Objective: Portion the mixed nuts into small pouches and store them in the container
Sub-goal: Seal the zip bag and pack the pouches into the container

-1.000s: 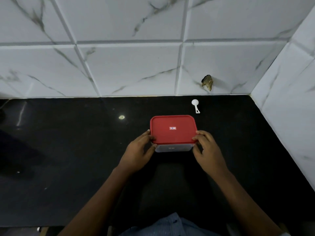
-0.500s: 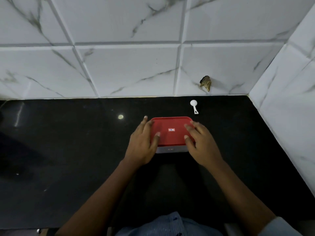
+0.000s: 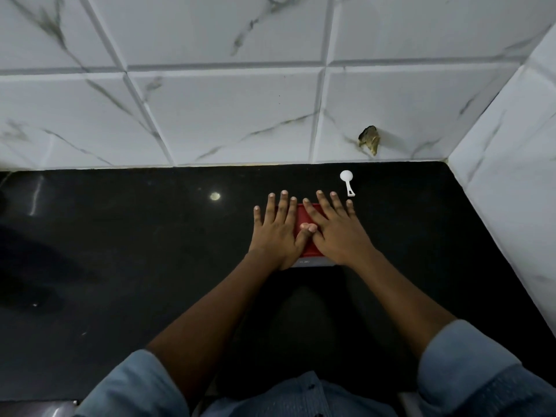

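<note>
The red rectangular plastic lid [image 3: 307, 248] of the clear container [image 3: 313, 262] is being pressed on the black counter [image 3: 150, 251] by the left hand [image 3: 275, 233] and right hand [image 3: 337, 236], fingers straight and spread flat.

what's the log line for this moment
left hand: flat on red lid | right hand: same | container: on black counter | white scoop: behind it
</note>
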Available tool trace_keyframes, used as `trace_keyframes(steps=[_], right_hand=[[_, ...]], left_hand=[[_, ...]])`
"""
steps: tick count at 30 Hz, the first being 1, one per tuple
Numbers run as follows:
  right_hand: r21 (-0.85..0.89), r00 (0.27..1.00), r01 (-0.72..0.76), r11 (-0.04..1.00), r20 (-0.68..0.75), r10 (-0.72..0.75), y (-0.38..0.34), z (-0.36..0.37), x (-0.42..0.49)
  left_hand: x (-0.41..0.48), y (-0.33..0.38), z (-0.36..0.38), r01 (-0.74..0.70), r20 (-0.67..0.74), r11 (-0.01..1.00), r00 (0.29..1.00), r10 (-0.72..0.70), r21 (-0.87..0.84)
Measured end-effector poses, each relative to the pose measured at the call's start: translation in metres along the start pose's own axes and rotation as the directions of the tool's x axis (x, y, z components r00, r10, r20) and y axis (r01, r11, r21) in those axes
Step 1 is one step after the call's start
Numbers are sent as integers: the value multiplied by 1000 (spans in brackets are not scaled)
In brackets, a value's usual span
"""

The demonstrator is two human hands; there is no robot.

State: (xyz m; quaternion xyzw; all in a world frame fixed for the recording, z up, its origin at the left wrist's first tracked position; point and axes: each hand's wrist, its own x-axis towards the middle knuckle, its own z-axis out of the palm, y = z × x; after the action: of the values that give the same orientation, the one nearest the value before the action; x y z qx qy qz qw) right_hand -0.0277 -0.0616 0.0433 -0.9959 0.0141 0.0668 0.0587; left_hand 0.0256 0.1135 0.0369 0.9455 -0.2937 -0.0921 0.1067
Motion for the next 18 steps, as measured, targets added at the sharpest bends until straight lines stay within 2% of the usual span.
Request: trace_keyframes(steps=[7, 13, 15, 16, 17, 18], right_hand=[[-1, 1000, -5, 1000, 8, 5, 0, 7, 3], [74, 1000, -11, 997, -13, 12, 1, 5, 4], [262, 990, -28, 965, -126, 64, 1, 9, 3], [434, 966, -41, 900, -211, 146, 0, 13, 0], [622, 923, -57, 781, -265, 278, 0, 16, -5], [784, 864, -78, 616, -256, 434, -3, 18, -12]], left_hand=[[6, 0, 6, 10, 11, 1000, 1000, -10, -10], [6, -2, 4, 3, -18, 997, 1000, -4, -77], [2, -5, 5, -2, -102, 969, 995, -24, -246], [-1, -6, 9, 1, -166, 922, 984, -71, -387], [-6, -7, 11, 13, -220, 839, 963, -157, -544], [-12, -7, 15, 44, -232, 721, 932, -280, -691]])
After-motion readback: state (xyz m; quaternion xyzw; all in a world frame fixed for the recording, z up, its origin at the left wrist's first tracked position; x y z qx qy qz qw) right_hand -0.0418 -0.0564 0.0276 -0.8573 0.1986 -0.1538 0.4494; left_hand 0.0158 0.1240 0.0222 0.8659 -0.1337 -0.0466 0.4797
